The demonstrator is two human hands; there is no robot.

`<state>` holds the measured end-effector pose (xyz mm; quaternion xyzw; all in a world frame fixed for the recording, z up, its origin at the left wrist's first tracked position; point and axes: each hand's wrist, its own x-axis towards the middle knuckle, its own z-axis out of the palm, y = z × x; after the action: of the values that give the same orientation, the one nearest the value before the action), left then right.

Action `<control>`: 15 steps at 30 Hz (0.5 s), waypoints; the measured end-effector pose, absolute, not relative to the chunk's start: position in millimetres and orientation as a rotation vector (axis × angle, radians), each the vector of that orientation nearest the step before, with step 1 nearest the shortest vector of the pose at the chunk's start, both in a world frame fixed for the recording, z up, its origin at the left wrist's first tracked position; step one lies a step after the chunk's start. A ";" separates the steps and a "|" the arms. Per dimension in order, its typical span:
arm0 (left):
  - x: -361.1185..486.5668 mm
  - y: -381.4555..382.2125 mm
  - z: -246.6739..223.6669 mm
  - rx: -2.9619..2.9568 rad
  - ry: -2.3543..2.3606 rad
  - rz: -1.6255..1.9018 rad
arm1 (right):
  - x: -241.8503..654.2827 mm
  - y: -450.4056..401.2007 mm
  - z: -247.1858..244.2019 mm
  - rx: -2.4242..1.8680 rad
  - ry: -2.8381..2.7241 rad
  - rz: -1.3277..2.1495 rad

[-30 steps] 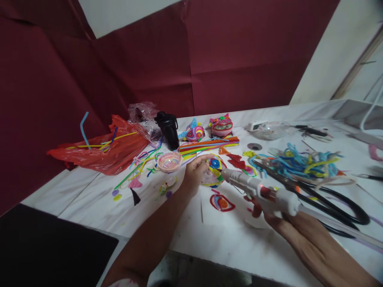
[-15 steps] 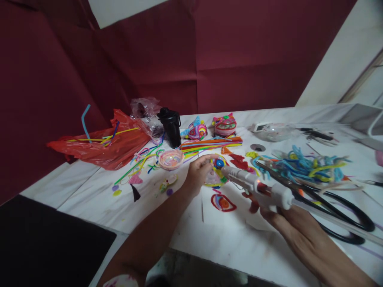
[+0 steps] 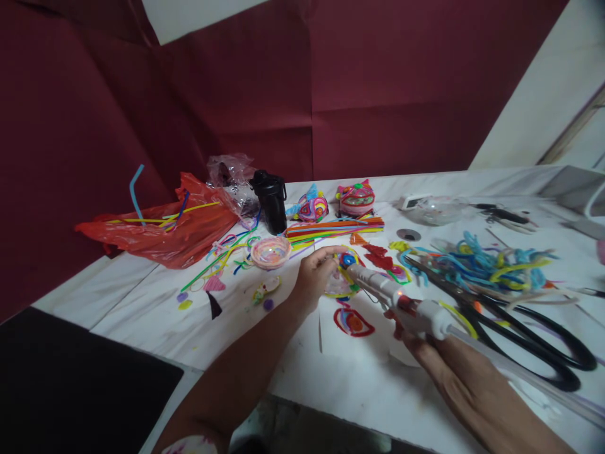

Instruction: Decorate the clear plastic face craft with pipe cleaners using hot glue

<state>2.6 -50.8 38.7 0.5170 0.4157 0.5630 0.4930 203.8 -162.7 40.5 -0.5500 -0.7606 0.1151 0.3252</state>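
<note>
My right hand (image 3: 439,359) is wrapped round a white glue gun (image 3: 392,293), with a long clear glue stick (image 3: 524,362) running out of its back. The nozzle points at a round, colourful craft piece (image 3: 336,285) with a yellow edge and a blue ring. My left hand (image 3: 314,277) grips this piece by its left edge; the fingertips partly cover it. Whether the nozzle touches the piece I cannot tell. Just below lies a red-edged eye shape (image 3: 353,322) with an orange middle, on white paper (image 3: 340,347).
Large black-handled scissors (image 3: 534,337) lie to the right, beside a heap of blue and yellow pipe cleaners (image 3: 491,261). Behind are a pipe-cleaner bundle (image 3: 338,229), two decorated figures (image 3: 356,198) and a black bottle (image 3: 270,202). A bowl (image 3: 270,252) and red bag (image 3: 165,233) are leftward.
The glue gun and my right hand have shifted slightly left and down, bringing the nozzle closer over the craft piece. My left hand keeps its hold, nearly still.
</note>
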 end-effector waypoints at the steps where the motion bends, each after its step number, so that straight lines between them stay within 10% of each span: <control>1: 2.4 -50.5 37.9 1.260 1.010 1.366 | 201.0 -162.6 42.5 -1.412 -1.997 0.333; 15: 5.4 -53.4 40.8 1.230 1.039 1.368 | 187.5 -164.4 45.3 -1.350 -1.935 0.284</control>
<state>5.4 -53.4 40.8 0.5067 0.4283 0.5637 0.4920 187.5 -164.4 45.3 -0.5271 -0.7553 0.1107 0.3735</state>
